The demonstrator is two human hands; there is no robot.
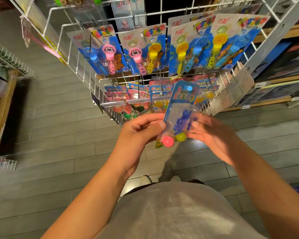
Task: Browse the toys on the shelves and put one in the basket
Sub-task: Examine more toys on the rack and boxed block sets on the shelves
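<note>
Blue card under a clear plastic blister: that is the toy pack (178,114), held up in front of the wire rack (162,19), above the grey plank floor (62,118). Inside the blister a dark blue moulded figure shows, its exact shape hard to make out, with a pink ball (168,141) and a yellow ball (180,137) at the lower end. The print on the card is too blurred to read. The pack is a long flat rectangle, its long axis running from lower left to upper right, with the hang-hole end tilted away toward the rack. The left hand (141,130) pinches the pack's left edge between thumb and curled fingers; the right hand (212,133) pinches its right edge the same way, its fingers hidden behind the card. On the rack's upper hooks hang glossy bubble wand cards (143,50) in pink, yellow and blue; lower hooks carry smaller packs, half hidden by the held one. The shelves at left are smeared by blur, and no basket can be made out.
</note>
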